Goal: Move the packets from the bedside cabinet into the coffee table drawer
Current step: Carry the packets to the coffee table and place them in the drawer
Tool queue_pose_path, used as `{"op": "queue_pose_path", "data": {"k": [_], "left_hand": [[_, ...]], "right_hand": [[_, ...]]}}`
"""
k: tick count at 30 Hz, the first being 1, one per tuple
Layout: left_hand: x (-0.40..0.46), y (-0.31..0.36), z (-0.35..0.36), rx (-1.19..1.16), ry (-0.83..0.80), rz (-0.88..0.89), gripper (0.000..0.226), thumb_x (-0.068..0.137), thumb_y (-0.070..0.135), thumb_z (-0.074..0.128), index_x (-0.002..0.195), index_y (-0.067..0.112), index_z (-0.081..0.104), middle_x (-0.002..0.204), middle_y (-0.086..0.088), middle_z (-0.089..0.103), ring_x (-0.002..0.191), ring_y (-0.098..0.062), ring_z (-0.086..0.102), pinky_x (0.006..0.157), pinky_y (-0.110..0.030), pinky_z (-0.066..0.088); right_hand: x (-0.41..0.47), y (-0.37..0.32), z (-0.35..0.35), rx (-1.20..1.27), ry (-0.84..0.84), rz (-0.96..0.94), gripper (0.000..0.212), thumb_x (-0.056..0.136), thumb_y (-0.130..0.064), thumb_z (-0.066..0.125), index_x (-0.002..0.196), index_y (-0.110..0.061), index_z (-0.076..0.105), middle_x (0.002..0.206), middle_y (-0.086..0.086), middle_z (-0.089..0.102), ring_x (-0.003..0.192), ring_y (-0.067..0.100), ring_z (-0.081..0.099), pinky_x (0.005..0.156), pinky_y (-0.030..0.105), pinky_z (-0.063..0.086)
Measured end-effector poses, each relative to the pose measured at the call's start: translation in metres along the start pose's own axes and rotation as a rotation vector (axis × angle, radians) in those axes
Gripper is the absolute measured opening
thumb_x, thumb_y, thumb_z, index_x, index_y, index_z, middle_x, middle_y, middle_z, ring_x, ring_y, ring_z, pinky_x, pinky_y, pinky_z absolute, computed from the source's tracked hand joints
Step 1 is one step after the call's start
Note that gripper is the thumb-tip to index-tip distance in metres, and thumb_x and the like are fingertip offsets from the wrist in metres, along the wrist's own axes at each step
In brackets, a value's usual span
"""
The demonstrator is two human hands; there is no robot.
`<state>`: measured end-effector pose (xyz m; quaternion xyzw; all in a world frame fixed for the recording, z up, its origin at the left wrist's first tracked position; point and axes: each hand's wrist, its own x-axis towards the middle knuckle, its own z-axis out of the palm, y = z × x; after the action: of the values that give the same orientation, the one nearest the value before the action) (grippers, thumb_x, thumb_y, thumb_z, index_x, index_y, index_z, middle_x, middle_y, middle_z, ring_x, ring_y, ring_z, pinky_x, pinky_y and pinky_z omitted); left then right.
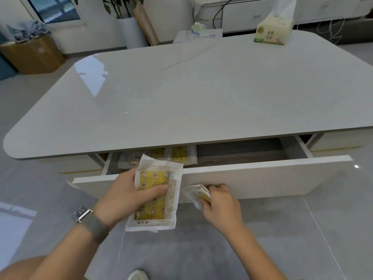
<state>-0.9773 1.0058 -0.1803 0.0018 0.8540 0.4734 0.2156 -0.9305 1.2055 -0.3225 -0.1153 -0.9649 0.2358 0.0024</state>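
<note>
The white coffee table (181,93) has its wide drawer (252,174) pulled open toward me. Several yellow-patterned packets (181,155) lie in the drawer's left half, partly hidden under the tabletop. My left hand (129,197) grips a clear packet with a yellow print (156,182), thumb across its face, held just in front of the drawer's front panel. My right hand (220,203) holds a small stack of similar packets (198,194) edge-on against the drawer front, lower and to the right.
A tissue pack (272,31) stands at the table's far right corner. Beyond the table are a cardboard box (34,53), a white planter (131,31) and a low white cabinet (252,15). Grey tiled floor surrounds the table; my shoe (138,275) shows at the bottom.
</note>
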Motion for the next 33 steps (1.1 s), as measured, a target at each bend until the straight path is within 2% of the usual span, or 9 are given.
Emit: {"op": "queue_pose_path", "data": {"k": [6, 9, 11, 13, 15, 17, 19, 21, 33], "left_hand": [[0.009, -0.004, 0.005, 0.038, -0.061, -0.04, 0.027, 0.075, 0.028, 0.076, 0.1, 0.024, 0.067, 0.09, 0.005, 0.075, 0.08, -0.011, 0.072, 0.069, -0.028, 0.06], [0.013, -0.007, 0.005, -0.028, -0.073, -0.06, 0.026, 0.077, 0.027, 0.075, 0.101, 0.022, 0.067, 0.091, 0.003, 0.075, 0.081, -0.014, 0.073, 0.073, -0.033, 0.06], [0.016, -0.008, 0.003, -0.076, -0.065, -0.049, 0.025, 0.077, 0.025, 0.074, 0.101, 0.02, 0.068, 0.09, 0.002, 0.076, 0.082, -0.017, 0.073, 0.075, -0.036, 0.059], [0.018, -0.006, 0.001, -0.127, -0.054, -0.03, 0.024, 0.076, 0.026, 0.074, 0.098, 0.02, 0.068, 0.088, 0.002, 0.076, 0.082, -0.018, 0.073, 0.075, -0.036, 0.059], [0.019, -0.003, 0.0, -0.196, -0.044, -0.013, 0.023, 0.076, 0.025, 0.074, 0.097, 0.02, 0.068, 0.087, 0.002, 0.076, 0.082, -0.018, 0.073, 0.073, -0.035, 0.059], [0.02, 0.002, 0.002, -0.261, -0.032, 0.013, 0.021, 0.077, 0.022, 0.073, 0.098, 0.018, 0.069, 0.088, 0.001, 0.076, 0.08, -0.017, 0.073, 0.07, -0.032, 0.059], [0.021, 0.007, 0.005, -0.323, -0.018, 0.037, 0.02, 0.079, 0.02, 0.073, 0.099, 0.017, 0.07, 0.088, 0.0, 0.076, 0.08, -0.016, 0.074, 0.067, -0.028, 0.059], [0.022, 0.01, 0.008, -0.366, 0.006, 0.052, 0.02, 0.08, 0.02, 0.073, 0.099, 0.016, 0.07, 0.089, 0.0, 0.076, 0.081, -0.016, 0.073, 0.069, -0.029, 0.059], [0.012, -0.009, 0.004, -0.419, -0.055, 0.005, 0.02, 0.08, 0.017, 0.072, 0.1, 0.012, 0.07, 0.09, -0.005, 0.076, 0.081, -0.021, 0.074, 0.065, -0.03, 0.06]], "right_hand": [[-0.004, 0.0, -0.011, 0.052, -0.131, 0.001, 0.033, 0.085, -0.043, 0.06, 0.109, -0.021, 0.06, 0.112, 0.0, 0.061, 0.106, 0.018, 0.058, 0.079, 0.032, 0.051], [-0.009, 0.001, -0.045, 0.366, -0.243, -0.048, 0.022, 0.083, -0.039, 0.067, 0.103, -0.03, 0.066, 0.1, -0.015, 0.069, 0.093, -0.001, 0.064, 0.08, 0.028, 0.056], [-0.013, -0.006, -0.079, 0.554, -0.14, -0.087, 0.016, 0.084, -0.033, 0.07, 0.1, -0.036, 0.066, 0.091, -0.025, 0.066, 0.088, -0.012, 0.062, 0.076, 0.01, 0.052], [-0.009, -0.011, -0.106, 0.65, 0.053, -0.067, 0.018, 0.083, -0.03, 0.072, 0.095, -0.039, 0.063, 0.088, -0.027, 0.063, 0.086, -0.013, 0.06, 0.07, 0.003, 0.047], [0.002, -0.014, -0.118, 0.642, 0.093, -0.029, 0.012, 0.083, -0.032, 0.071, 0.089, -0.039, 0.064, 0.086, -0.025, 0.065, 0.086, -0.011, 0.06, 0.066, 0.003, 0.045], [0.014, -0.015, -0.118, 0.582, 0.006, 0.03, 0.004, 0.085, -0.035, 0.069, 0.086, -0.031, 0.068, 0.086, -0.018, 0.069, 0.085, -0.003, 0.063, 0.068, 0.011, 0.048], [0.023, -0.013, -0.111, 0.462, -0.028, 0.092, 0.019, 0.085, -0.041, 0.066, 0.086, -0.022, 0.071, 0.085, -0.011, 0.072, 0.083, 0.008, 0.065, 0.075, 0.028, 0.053], [0.031, -0.013, -0.109, 0.339, -0.033, 0.14, 0.026, 0.084, -0.045, 0.063, 0.086, -0.02, 0.07, 0.082, -0.008, 0.072, 0.08, 0.01, 0.065, 0.077, 0.033, 0.052], [0.007, -0.016, -0.11, 0.314, -0.126, 0.257, 0.026, 0.082, -0.049, 0.064, 0.079, -0.024, 0.07, 0.076, -0.012, 0.07, 0.075, 0.006, 0.065, 0.073, 0.03, 0.05]]}}
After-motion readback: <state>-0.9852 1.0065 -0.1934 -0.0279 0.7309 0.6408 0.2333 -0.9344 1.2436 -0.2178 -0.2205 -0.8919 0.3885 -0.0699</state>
